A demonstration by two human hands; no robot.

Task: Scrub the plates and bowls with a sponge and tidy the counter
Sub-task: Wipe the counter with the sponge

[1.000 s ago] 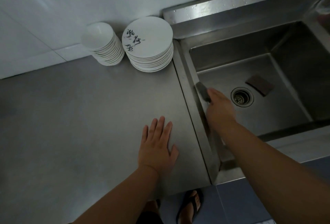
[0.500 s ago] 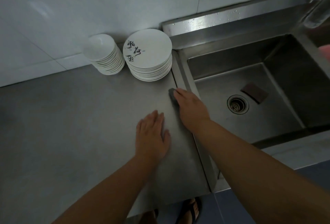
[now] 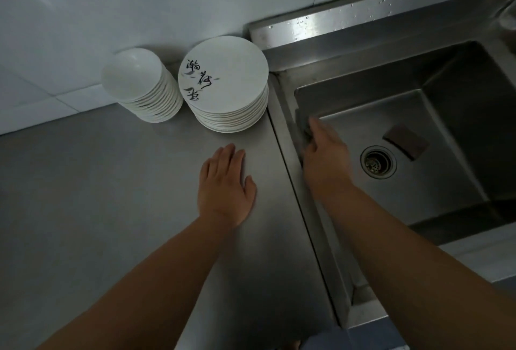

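Two hands show in the head view. Left hand (image 3: 226,185) lies palm down on the counter (image 3: 83,196), fingers straight, holding nothing. Right hand (image 3: 326,154) is at 3 o'clock from it, inside the sink (image 3: 363,76). Its fingers lie fairly straight over a dark sponge (image 3: 303,126) and press it to the left wall just under the rim. The thumb is hidden, so it is not possible to tell whether it pinches the pad or only pushes it.

Likely step: wiping the sink edge as part of the tidy-up. To do it well:
- keep the pad flat on the steel
- use even pressure
- stroke along the wall toward 6 o'clock
- keep the left hand planted as a brace
- watch the plates (image 3: 223,81) at 12 o'clock from the left hand, since they sit close to the counter edge

Sponge: dark, thin, mostly covered by the fingers. Plates: white stack, top one with black brush lettering, no visible soil. Bowls (image 3: 139,81): white, stacked upside down, just beside the plates at their 9 o'clock. A second dark pad (image 3: 405,141) lies on the sink floor at 1 o'clock from the drain (image 3: 378,161).
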